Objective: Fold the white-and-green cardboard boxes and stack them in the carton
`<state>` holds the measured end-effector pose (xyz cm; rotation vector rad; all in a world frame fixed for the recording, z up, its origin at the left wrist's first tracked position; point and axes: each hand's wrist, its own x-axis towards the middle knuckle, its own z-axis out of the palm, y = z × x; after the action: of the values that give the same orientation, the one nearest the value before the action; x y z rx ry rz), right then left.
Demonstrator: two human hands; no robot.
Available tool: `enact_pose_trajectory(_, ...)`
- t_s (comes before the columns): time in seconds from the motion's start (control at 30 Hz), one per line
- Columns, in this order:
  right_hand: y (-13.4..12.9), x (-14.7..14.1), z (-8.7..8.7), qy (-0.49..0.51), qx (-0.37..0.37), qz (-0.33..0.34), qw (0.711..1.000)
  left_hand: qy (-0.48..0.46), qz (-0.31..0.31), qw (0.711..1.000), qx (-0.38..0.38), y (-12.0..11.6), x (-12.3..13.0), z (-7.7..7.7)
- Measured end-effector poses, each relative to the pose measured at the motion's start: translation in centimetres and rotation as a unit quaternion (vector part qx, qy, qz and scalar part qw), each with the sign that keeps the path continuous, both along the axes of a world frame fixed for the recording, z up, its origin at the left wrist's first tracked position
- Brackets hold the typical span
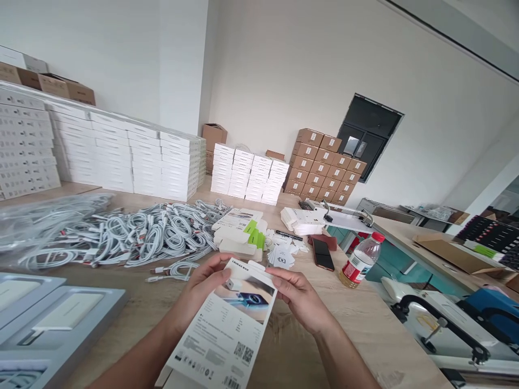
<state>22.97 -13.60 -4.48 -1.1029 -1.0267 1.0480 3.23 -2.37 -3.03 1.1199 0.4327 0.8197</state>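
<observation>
A white printed box [227, 329], with a phone picture and QR codes on its face, is held tilted over the wooden table. My left hand [206, 286] grips its upper left corner, thumb on the printed face. My right hand [298, 297] pinches the upper right corner near a raised white flap. Beyond the box lie several white and green flattened cartons [239, 232] and a pile of small white cards [281, 256]. Coiled white cables [158, 232] are heaped to the left.
Grey trays [101, 302] with white devices sit at the lower left. A phone [323, 254] and a red-capped bottle [362, 262] stand or lie right. Stacked white boxes [146, 156] and brown cartons [324, 167] line the back. A machine [441, 319] is lower right.
</observation>
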Motion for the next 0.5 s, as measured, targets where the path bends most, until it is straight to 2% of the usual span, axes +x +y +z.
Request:
enact_pose_trajectory(0.1, 0.1, -0.3, 0.1, 0.062, -0.007, -0.006, 0.998, -0.005, 0.007, 1.000, 0.001, 0.0, 0.0, 0.0)
enact_pose_trajectory(0.23, 0.3, -0.3, 0.1, 0.138, -0.018, -0.035, 0.990, -0.002, -0.020, 1.000, 0.013, -0.1, 0.1, 0.0)
enact_pose_trajectory(0.3, 0.3, -0.3, 0.1, 0.103, -0.009, -0.030, 0.994, -0.007, -0.018, 1.000, 0.015, -0.1, 0.1, -0.1)
enact_pose_trajectory(0.4, -0.2, -0.4, 0.7, -0.026, 0.018, -0.016, 0.999, -0.016, -0.007, 1.000, 0.009, 0.1, 0.0, -0.2)
enact_pose_trajectory(0.5, -0.8, -0.9, 1.6, -0.148, 0.054, 0.009, 0.987, -0.007, -0.013, 1.000, 0.022, 0.3, -0.3, -0.2)
